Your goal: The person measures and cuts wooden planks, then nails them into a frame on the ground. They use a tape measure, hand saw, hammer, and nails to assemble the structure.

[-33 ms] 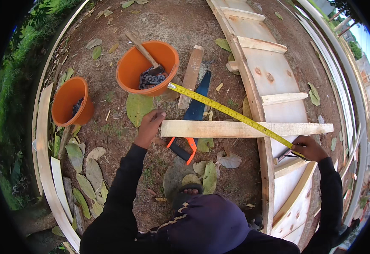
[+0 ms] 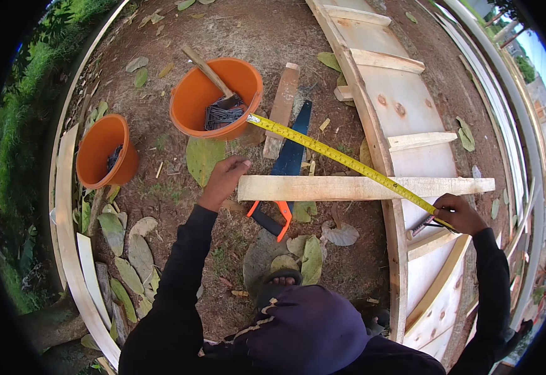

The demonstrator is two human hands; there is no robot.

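A yellow tape measure (image 2: pixel 323 149) stretches slantwise over a pale wooden batten (image 2: pixel 323 189). My right hand (image 2: pixel 459 214) is closed on its near right part; the metal-tipped end hangs by the rim of the larger orange bucket (image 2: pixel 179 106). A dark object under the right fingers is partly hidden. Just off the batten's left end is my left hand (image 2: pixel 224 181), fingers stretched rightward and holding nothing. The batten lies across the side rail of a long wooden panel frame (image 2: pixel 404 103). Beneath it on the soil rests a handsaw (image 2: pixel 293 147) with an orange and black handle.
In the larger bucket are nails (image 2: pixel 223 116) and a wooden-handled hammer (image 2: pixel 207 70). A smaller orange bucket (image 2: pixel 91 156) stands to the left. A short board (image 2: pixel 282 103) lies beside the saw. Long planks (image 2: pixel 66 206) edge the left side; dry leaves (image 2: pixel 140 257) litter the soil.
My left hand has shifted slightly up and to the right, its fingers more outstretched. My right hand and the tape have moved very slightly.
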